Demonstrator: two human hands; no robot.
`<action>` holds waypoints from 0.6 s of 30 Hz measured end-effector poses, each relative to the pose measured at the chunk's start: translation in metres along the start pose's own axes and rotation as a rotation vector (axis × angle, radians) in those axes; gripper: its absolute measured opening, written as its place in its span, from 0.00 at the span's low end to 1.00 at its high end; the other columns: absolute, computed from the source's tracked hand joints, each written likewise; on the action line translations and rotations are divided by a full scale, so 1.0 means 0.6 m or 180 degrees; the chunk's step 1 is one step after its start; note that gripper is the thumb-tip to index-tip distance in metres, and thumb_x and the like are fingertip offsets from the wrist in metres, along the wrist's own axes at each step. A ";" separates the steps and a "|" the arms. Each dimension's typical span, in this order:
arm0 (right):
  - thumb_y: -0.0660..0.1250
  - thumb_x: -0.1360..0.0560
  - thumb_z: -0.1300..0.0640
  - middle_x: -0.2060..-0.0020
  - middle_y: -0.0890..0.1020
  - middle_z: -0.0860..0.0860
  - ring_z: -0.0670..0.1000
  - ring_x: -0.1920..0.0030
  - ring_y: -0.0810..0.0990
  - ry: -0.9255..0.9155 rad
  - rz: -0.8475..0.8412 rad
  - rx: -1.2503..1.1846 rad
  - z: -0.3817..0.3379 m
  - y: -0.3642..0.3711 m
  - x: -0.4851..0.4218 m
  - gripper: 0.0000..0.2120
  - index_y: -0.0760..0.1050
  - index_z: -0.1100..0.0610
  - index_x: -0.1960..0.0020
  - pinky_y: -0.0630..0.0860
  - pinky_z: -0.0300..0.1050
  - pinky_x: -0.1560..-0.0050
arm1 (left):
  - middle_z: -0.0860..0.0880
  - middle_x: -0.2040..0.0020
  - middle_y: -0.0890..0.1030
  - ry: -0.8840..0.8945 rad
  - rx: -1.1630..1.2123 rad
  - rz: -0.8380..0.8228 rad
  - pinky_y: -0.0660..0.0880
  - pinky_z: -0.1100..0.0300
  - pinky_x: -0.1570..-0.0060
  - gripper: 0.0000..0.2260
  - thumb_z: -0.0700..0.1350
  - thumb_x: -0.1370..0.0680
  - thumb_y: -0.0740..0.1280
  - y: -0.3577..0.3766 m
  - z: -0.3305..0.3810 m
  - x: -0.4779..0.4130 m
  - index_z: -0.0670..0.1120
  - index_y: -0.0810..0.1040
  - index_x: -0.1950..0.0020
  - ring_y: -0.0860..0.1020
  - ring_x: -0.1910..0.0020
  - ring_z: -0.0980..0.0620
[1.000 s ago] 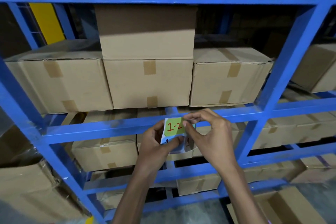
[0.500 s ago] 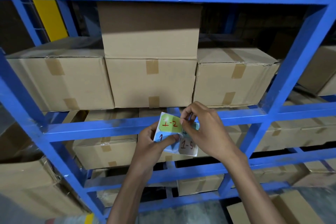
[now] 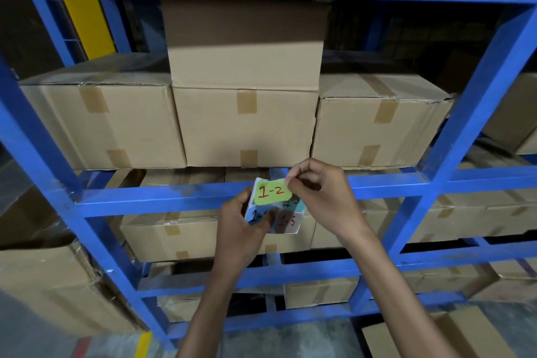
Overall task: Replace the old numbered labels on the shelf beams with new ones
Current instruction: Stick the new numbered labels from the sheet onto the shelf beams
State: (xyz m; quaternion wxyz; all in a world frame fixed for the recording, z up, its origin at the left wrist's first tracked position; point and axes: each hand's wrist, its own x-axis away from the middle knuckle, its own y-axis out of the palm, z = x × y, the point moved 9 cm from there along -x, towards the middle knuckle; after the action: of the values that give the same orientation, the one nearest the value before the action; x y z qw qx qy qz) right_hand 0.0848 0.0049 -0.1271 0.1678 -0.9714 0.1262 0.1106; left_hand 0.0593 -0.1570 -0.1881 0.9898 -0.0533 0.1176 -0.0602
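The green label (image 3: pixel 273 192), marked 1-2 in red, is pinched at its right end by the right hand (image 3: pixel 322 197) over a sheet of labels (image 3: pixel 286 221) that the left hand (image 3: pixel 238 227) grips, in front of a blue shelf beam (image 3: pixel 162 200). Taped cardboard boxes (image 3: pixel 247 125) fill the blue racking; grey floor (image 3: pixel 290 340) shows below.
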 end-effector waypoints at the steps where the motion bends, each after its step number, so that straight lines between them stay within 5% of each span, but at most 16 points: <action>1: 0.71 0.23 0.62 0.62 0.88 0.49 0.42 0.54 0.87 0.0067 -0.0002 -0.0140 0.002 -0.003 0.000 0.04 0.81 0.56 0.57 0.79 0.37 0.58 | 0.59 0.48 0.86 0.0035 -0.0037 0.0027 0.82 0.66 0.54 0.20 0.34 0.24 0.74 0.000 0.000 0.000 0.60 0.80 0.47 0.84 0.46 0.60; 4: 0.73 0.24 0.62 0.64 0.88 0.49 0.43 0.57 0.86 -0.0110 0.0046 -0.0100 -0.016 -0.020 0.002 0.04 0.82 0.56 0.57 0.81 0.42 0.56 | 0.59 0.50 0.84 0.0039 -0.0137 0.0159 0.81 0.68 0.57 0.18 0.35 0.24 0.74 -0.002 -0.002 -0.008 0.58 0.80 0.46 0.84 0.49 0.62; 7: 0.74 0.25 0.61 0.67 0.87 0.46 0.37 0.63 0.83 -0.0459 0.0119 0.0426 -0.058 -0.042 0.005 0.03 0.81 0.55 0.56 0.76 0.31 0.60 | 0.59 0.53 0.84 0.0201 -0.0478 0.0338 0.80 0.66 0.61 0.13 0.37 0.24 0.75 -0.005 0.002 -0.029 0.53 0.81 0.45 0.82 0.53 0.59; 10: 0.74 0.26 0.62 0.69 0.85 0.47 0.42 0.66 0.83 -0.0671 0.0327 0.0878 -0.092 -0.064 0.001 0.05 0.80 0.55 0.56 0.74 0.29 0.63 | 0.54 0.55 0.86 0.0636 -0.0857 0.0638 0.80 0.59 0.60 0.09 0.36 0.25 0.74 -0.005 0.027 -0.054 0.48 0.83 0.47 0.83 0.56 0.56; 15: 0.74 0.28 0.62 0.72 0.84 0.48 0.38 0.72 0.78 -0.0721 0.0517 0.0910 -0.129 -0.107 -0.005 0.03 0.82 0.56 0.57 0.72 0.28 0.66 | 0.53 0.52 0.82 0.1233 -0.1057 0.1018 0.73 0.69 0.59 0.10 0.34 0.23 0.70 -0.001 0.089 -0.070 0.46 0.80 0.44 0.77 0.55 0.56; 18: 0.76 0.28 0.61 0.71 0.85 0.47 0.38 0.69 0.78 -0.0808 0.0622 0.0738 -0.151 -0.135 -0.017 0.03 0.84 0.54 0.56 0.73 0.29 0.65 | 0.51 0.53 0.83 0.1113 -0.0787 0.1067 0.71 0.75 0.62 0.09 0.36 0.22 0.71 -0.006 0.099 -0.082 0.45 0.81 0.43 0.78 0.56 0.54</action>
State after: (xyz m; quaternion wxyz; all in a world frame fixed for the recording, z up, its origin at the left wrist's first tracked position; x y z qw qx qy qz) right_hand 0.1136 0.0484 -0.0169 0.2816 -0.9070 0.2096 0.2327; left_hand 0.0255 -0.1487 -0.1192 0.9366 -0.1423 0.3003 0.1110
